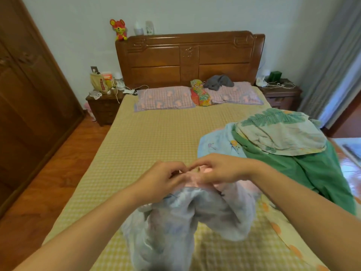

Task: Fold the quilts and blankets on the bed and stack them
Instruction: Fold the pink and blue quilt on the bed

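A pale blue and pink blanket point(181, 222) hangs bunched above the near part of the bed point(148, 137). My left hand point(164, 178) and my right hand point(216, 169) meet at its top edge, and each pinches the pink hem there. At the right side of the bed lies a pile: a light blue quilt point(216, 143), a green quilt point(312, 173) spilling toward the bed's edge, and a cream leaf-print blanket point(281, 133) on top. A cream cloth with orange spots point(281, 231) lies at the near right.
Two pink pillows point(164, 98), a floral cushion point(200, 93) and a grey soft toy point(218, 82) sit below the wooden headboard point(187, 57). Cluttered nightstands point(103, 106) flank the bed. A wardrobe point(29, 98) stands left, curtains point(332, 65) right.
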Demonstrator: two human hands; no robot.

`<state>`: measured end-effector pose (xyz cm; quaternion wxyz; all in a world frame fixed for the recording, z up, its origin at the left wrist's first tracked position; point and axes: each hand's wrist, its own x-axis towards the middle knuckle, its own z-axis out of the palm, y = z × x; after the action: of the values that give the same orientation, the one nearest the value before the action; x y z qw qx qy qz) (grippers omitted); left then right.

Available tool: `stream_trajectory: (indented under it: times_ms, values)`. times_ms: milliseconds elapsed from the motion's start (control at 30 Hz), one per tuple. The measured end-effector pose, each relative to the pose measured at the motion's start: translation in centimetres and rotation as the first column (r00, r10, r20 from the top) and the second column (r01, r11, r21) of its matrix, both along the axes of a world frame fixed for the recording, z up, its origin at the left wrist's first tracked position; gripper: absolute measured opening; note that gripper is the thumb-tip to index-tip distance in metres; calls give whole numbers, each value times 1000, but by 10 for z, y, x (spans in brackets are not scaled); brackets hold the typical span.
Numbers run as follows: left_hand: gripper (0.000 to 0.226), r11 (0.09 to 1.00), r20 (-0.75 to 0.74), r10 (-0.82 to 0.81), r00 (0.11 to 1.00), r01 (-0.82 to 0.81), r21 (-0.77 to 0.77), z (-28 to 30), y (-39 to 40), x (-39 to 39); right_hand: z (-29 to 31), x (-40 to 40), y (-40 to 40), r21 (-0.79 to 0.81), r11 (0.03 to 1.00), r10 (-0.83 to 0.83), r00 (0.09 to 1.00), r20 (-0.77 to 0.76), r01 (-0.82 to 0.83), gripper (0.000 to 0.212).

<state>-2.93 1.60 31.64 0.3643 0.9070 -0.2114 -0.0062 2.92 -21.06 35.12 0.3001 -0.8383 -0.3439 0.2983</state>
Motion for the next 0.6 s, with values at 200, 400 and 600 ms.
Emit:
stream_trajectory:
  times_ms: [200, 400, 600]
  values:
    - [18, 952, -371, -4, 929, -110, -287, -33, 10, -6, -19, -8, -6, -97, 992, 66, 990, -123, -78, 26]
    - [38, 992, -432, -122, 894, 103, -68, -50, 43, 0, 17, 30, -37, -166, 951, -166, 881, 443, 262, 30]
    - [37, 986, -589, -155, 793, 92, -136, -39, 83, 11, 48, 72, -77, 329, 586, -640, 174, 748, 741, 29]
